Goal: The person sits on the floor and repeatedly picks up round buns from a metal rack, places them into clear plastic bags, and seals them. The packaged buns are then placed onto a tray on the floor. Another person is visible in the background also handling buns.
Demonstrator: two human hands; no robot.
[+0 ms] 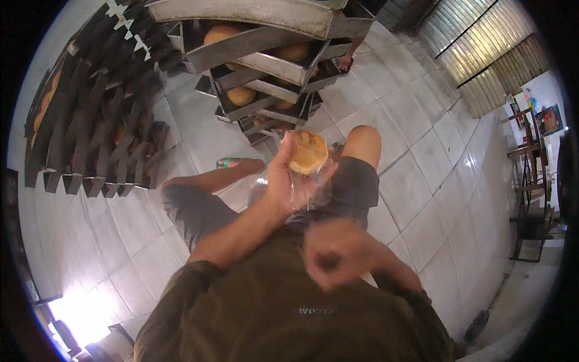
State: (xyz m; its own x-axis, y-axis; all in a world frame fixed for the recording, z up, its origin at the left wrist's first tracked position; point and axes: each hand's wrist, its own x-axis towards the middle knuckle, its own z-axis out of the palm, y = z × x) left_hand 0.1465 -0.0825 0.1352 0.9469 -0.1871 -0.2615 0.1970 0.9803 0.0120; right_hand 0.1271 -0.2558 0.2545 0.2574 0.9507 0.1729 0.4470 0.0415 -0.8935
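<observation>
A round golden-brown bun (307, 154) rests in my left hand (281, 180), held up in front of my lap. The fingers and thumb close round its sides. Clear plastic wrapping (300, 188) hangs below the bun and against the palm. Closer to my chest is my right hand (333, 252), blurred by motion and apart from the bun. Its fingers look curled, but the smear hides whether anything is in them.
Ahead of me rises a crisscross stack of metal trays (259, 57) with buns inside. Another tall tray stack (90, 130) stands to the left. Grey floor tiles (416, 175) surround my legs. Wooden chairs (531, 163) stand far right, below a corrugated metal wall (482, 51).
</observation>
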